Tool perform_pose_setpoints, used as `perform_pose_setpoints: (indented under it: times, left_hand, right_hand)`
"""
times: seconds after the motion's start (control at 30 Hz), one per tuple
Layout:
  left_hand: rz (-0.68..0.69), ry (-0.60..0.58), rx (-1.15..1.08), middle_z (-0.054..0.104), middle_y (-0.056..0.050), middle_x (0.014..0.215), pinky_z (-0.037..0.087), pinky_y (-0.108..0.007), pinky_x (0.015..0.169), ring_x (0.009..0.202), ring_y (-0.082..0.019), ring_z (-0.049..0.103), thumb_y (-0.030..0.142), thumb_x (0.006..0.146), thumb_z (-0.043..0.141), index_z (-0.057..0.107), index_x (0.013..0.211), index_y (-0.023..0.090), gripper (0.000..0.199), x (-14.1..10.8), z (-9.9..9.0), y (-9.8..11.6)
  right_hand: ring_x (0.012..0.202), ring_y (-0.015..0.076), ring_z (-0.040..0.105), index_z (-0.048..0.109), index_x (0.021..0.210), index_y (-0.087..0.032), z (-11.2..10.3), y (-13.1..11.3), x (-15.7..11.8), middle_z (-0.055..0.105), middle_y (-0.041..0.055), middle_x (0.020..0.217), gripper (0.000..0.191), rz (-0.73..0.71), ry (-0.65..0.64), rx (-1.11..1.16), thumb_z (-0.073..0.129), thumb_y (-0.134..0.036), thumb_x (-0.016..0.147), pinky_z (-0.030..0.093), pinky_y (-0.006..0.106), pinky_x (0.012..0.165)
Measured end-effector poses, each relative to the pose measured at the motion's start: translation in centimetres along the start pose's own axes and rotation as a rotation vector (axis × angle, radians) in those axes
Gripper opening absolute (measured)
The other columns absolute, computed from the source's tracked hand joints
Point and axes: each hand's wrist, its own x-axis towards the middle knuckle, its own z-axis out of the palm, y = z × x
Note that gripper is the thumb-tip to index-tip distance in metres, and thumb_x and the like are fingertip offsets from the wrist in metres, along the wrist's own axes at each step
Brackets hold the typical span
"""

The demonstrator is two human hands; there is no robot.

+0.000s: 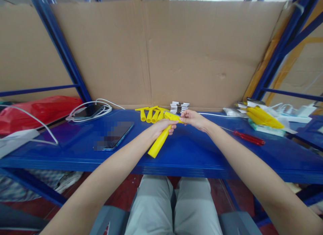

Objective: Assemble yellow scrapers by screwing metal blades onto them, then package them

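My left hand [164, 127] is wrapped round a yellow plastic scraper [159, 142], near where its round handle meets the flat head. The handle slants down toward the table's front edge. My right hand [193, 120] is closed, thumb and fingertips pinched at the right end of the head. Whether a small part also sits between those fingertips cannot be made out. Just behind my left hand, several more yellow scrapers [148, 117] lie in a row. A stack of small white packs with dark bands [179, 107] stands behind the head.
On the blue table [196, 150], a smartphone [116, 137] lies left and a red-handled screwdriver [248, 138] right. Further left are a coiled white cable [106, 108] and a red bag [42, 112]; yellow packaging [264, 117] sits far right. A cardboard panel [189, 53] closes the back.
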Motion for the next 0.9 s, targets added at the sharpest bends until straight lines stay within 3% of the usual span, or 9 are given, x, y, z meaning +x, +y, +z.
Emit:
perform_pose_setpoints:
  times: [0.17, 0.33, 0.5, 0.63, 0.8, 0.9]
  left_hand:
    - [0.012, 0.003, -0.014, 0.042, 0.007, 0.045, 0.028, -0.015, 0.035, 0.031, -0.003, 0.034, 0.007, 0.085, 0.046, 0.044, 0.069, 0.016, 0.019, 0.2, -0.4, -0.2]
    - [0.033, 0.007, -0.048, 0.042, 0.007, 0.044, 0.027, -0.015, 0.036, 0.031, -0.003, 0.035, 0.007, 0.086, 0.045, 0.048, 0.071, 0.014, 0.016, 0.2, -0.6, -0.1]
    - [0.087, 0.074, -0.094, 0.042, 0.006, 0.044, 0.026, -0.016, 0.035, 0.031, -0.003, 0.034, 0.007, 0.086, 0.043, 0.047, 0.071, 0.014, 0.018, 0.0, -0.6, 0.3]
    - [0.14, 0.115, -0.127, 0.043, 0.006, 0.045, 0.027, -0.015, 0.035, 0.031, -0.003, 0.035, 0.007, 0.086, 0.044, 0.046, 0.072, 0.015, 0.016, 0.0, -0.8, 0.4]
    - [0.122, 0.156, -0.123, 0.042, 0.006, 0.044, 0.027, -0.016, 0.034, 0.031, -0.003, 0.035, 0.007, 0.087, 0.043, 0.046, 0.072, 0.015, 0.017, 0.1, -0.9, 0.6]
    - [0.112, 0.175, -0.108, 0.042, 0.006, 0.043, 0.026, -0.016, 0.034, 0.03, -0.003, 0.034, 0.008, 0.087, 0.044, 0.046, 0.072, 0.015, 0.017, 0.0, -0.7, 0.7]
  right_hand:
    - [0.064, 0.0111, 0.05, 0.044, 0.077, -0.02, 0.0, 0.4, 0.3, 0.052, -0.0034, 0.07, 0.021, -0.082, 0.014, -0.155, 0.064, -0.023, 0.07, 0.043, 0.026, 0.063]
    - [0.069, 0.0146, 0.052, 0.046, 0.081, -0.02, -0.2, 0.6, 0.5, 0.057, 0.0022, 0.079, 0.017, -0.26, 0.132, -0.544, 0.058, -0.031, 0.076, 0.044, 0.03, 0.068]
    - [0.084, 0.0214, 0.058, 0.053, 0.09, -0.017, -1.3, -1.3, -0.3, 0.063, 0.0101, 0.093, 0.016, -0.338, 0.268, -0.926, 0.053, -0.03, 0.08, 0.044, 0.035, 0.075]
    - [0.079, 0.0223, 0.061, 0.06, 0.088, -0.018, -4.6, -3.5, -2.4, 0.067, 0.0106, 0.089, 0.016, -0.163, 0.297, -1.115, 0.05, -0.029, 0.082, 0.046, 0.034, 0.071]
    - [0.067, 0.0227, 0.062, 0.062, 0.07, -0.02, -10.7, -3.8, -6.0, 0.068, 0.0092, 0.075, 0.015, 0.267, 0.073, -1.344, 0.058, -0.032, 0.077, 0.045, 0.032, 0.06]
    - [0.062, 0.023, 0.061, 0.059, 0.059, -0.019, -12.9, -2.9, -7.7, 0.067, 0.0124, 0.071, 0.025, 0.434, 0.047, -1.438, 0.057, -0.037, 0.077, 0.044, 0.033, 0.058]
